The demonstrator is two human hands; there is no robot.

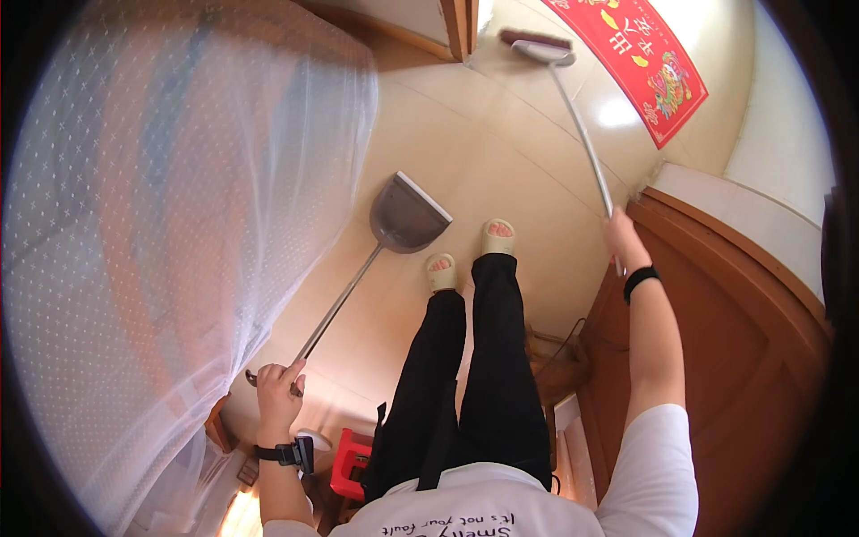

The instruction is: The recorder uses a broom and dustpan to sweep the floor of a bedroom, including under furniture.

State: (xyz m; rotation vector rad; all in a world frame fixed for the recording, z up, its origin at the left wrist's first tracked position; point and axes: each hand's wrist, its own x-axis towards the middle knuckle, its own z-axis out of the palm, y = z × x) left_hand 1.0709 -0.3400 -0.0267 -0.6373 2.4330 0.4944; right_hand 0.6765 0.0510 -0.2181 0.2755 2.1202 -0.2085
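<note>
My left hand (279,394) is closed round the upper end of the handle of a long-handled dustpan (404,215). Its dark grey pan with a pale front lip is down by the floor, left of my feet. With my right hand (625,242) I grip the silver handle of a broom (544,49), arm stretched forward and to the right. The broom's grey head and dark reddish bristles are on the floor at the far side, near the red mat. What my fingers do on the handle's far side is hidden.
A white sheer curtain (224,179) hangs along the left. A wooden door (716,331) stands close on the right. The red mat (644,63) lies at the far right on the tiled floor (474,134). A red stool (352,461) is beside my left leg.
</note>
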